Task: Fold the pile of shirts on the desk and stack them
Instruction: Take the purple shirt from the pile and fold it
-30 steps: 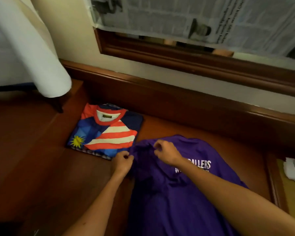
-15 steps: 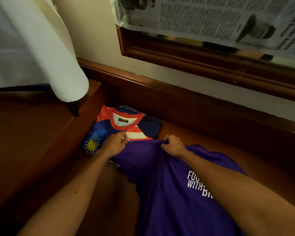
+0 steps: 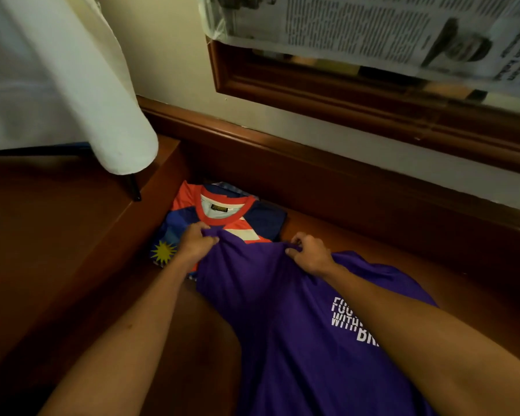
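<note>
A purple shirt (image 3: 282, 310) with white lettering lies spread on the wooden desk (image 3: 327, 232), running from the middle down to the bottom edge. My left hand (image 3: 196, 241) pinches its top left corner and my right hand (image 3: 308, 252) pinches the top edge further right. The gripped edge lies over the lower part of a folded red, white and blue shirt (image 3: 222, 214) with a yellow star, which rests at the back left of the desk. My forearms cover parts of the purple shirt and its lettering.
A white cloth-covered shape (image 3: 81, 94) on a thin black leg hangs over a raised wooden ledge (image 3: 42, 235) at the left. A wooden rail (image 3: 342, 163) and a window frame covered with newspaper (image 3: 373, 28) run along the wall behind the desk.
Both hands have pulled the purple shirt's top edge up and left, onto the folded striped shirt. The view has shifted left and nearer.
</note>
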The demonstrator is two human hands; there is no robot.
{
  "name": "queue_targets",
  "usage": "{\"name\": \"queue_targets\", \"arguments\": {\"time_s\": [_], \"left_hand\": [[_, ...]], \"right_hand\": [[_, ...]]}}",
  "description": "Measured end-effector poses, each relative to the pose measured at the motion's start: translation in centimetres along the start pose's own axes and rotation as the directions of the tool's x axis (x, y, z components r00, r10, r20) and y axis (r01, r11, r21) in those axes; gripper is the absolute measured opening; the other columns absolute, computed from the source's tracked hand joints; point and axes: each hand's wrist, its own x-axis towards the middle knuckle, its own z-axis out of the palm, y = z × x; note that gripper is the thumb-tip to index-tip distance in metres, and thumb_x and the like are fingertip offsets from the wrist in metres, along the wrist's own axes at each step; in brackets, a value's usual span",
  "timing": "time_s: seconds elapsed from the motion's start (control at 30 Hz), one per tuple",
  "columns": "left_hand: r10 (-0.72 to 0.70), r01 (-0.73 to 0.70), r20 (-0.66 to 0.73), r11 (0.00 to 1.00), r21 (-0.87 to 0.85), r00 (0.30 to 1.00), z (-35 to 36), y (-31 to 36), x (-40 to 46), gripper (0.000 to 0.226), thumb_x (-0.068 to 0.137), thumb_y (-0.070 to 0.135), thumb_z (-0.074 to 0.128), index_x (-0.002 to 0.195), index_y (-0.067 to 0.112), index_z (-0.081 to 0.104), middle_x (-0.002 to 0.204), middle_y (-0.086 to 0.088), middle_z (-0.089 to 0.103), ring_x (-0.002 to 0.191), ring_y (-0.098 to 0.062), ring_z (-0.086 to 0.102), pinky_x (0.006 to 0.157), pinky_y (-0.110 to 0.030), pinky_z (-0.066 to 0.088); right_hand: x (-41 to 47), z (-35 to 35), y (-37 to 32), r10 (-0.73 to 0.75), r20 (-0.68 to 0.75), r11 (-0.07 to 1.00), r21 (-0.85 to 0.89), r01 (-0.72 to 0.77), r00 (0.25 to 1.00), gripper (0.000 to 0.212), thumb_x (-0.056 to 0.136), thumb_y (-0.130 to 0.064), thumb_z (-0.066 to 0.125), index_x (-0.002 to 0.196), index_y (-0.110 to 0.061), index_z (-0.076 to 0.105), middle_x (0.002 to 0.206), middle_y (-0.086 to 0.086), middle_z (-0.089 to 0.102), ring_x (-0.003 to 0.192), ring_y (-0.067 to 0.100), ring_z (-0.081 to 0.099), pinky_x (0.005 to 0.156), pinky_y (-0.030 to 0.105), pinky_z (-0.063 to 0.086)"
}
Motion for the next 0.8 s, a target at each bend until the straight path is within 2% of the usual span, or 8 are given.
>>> {"name": "queue_targets", "arguments": {"time_s": [0.13,0.27,0.4,0.5,0.6,0.67,0.7,0.8], "left_hand": [[-0.017,0.018,-0.197,1.000,0.003,0.980,1.1,-0.8,-1.8,0.032,0.084,0.006,0.069,0.109,0.013,0.050,0.097,-0.010,0.061,0.097,-0.031,0.061,0.078,-0.035,0.047],[0.282,-0.101,-0.349,0.884,0.456,0.893,3.0,0.9,-5.6,0.039,0.084,0.013,0.067,0.120,0.016,0.052,0.119,-0.014,0.054,0.114,-0.033,0.051,0.090,-0.047,0.045],[0.596,-0.495,-0.016,0.681,0.539,0.803,9.3,1.5,-11.1,0.031,0.077,0.012,0.068,0.107,0.019,0.062,0.110,-0.007,0.057,0.104,-0.030,0.055,0.081,-0.043,0.044],[0.583,-0.625,0.271,0.574,0.529,0.766,14.1,1.6,-15.5,0.031,0.089,0.024,0.054,0.120,0.027,0.054,0.122,0.001,0.048,0.115,-0.021,0.045,0.091,-0.036,0.038],[0.533,-0.698,0.455,0.477,0.534,0.713,18.4,1.6,-19.7,0.036,0.093,0.028,0.047,0.129,0.029,0.047,0.131,0.003,0.042,0.122,-0.019,0.039,0.095,-0.036,0.035],[0.514,-0.750,0.549,0.408,0.520,0.660,20.7,1.7,-22.1,0.041,0.094,0.031,0.048,0.135,0.028,0.043,0.139,0.002,0.037,0.127,-0.020,0.035,0.097,-0.039,0.035],[0.498,-0.774,0.593,0.368,0.515,0.632,21.8,1.8,-23.2,0.045,0.095,0.034,0.048,0.139,0.028,0.040,0.144,0.000,0.034,0.131,-0.021,0.032,0.099,-0.041,0.035],[0.385,-0.807,0.709,0.288,0.515,0.590,24.4,1.9,-26.1,0.064,0.094,0.041,0.055,0.149,0.034,0.024,0.158,-0.006,0.014,0.143,-0.025,0.017,0.107,-0.050,0.030]], "right_hand": [[-0.9,-0.4,0.1,-0.054,0.014,0.981,-0.187,0.056,0.998,0.046,0.094,-0.042,0.056,0.134,-0.025,0.042,0.133,0.003,0.053,0.125,0.025,0.046,0.104,0.048,0.028],[-3.4,-1.8,2.1,-0.094,-0.201,0.993,-0.086,0.078,0.975,0.042,0.096,-0.034,0.053,0.136,-0.024,0.043,0.141,0.003,0.046,0.131,0.024,0.039,0.109,0.048,0.023],[-9.4,-2.4,8.6,0.143,-0.327,0.989,0.084,-0.122,0.934,0.038,0.094,-0.028,0.058,0.131,-0.022,0.050,0.138,0.004,0.049,0.130,0.026,0.040,0.107,0.052,0.028],[-16.5,-2.2,15.0,0.361,-0.452,0.932,0.154,-0.328,0.816,0.034,0.091,-0.021,0.061,0.124,-0.017,0.056,0.132,0.009,0.054,0.124,0.032,0.044,0.101,0.053,0.033],[-24.2,-2.4,21.3,0.569,-0.545,0.816,0.283,-0.504,0.616,0.028,0.089,-0.014,0.060,0.116,-0.014,0.062,0.119,0.015,0.062,0.113,0.039,0.052,0.093,0.052,0.040],[-28.5,-2.6,25.1,0.704,-0.528,0.701,0.410,-0.584,0.475,0.027,0.087,-0.012,0.058,0.114,-0.011,0.064,0.113,0.022,0.064,0.107,0.042,0.057,0.088,0.048,0.044],[-30.1,-2.5,26.9,0.749,-0.487,0.657,0.453,-0.602,0.450,0.028,0.088,-0.012,0.058,0.115,-0.008,0.063,0.114,0.024,0.064,0.108,0.043,0.058,0.088,0.046,0.046],[-32.2,-2.2,30.4,0.828,-0.264,0.553,0.535,-0.639,0.495,0.038,0.090,-0.025,0.066,0.115,0.003,0.059,0.116,0.022,0.065,0.111,0.040,0.059,0.089,0.038,0.045]]}}
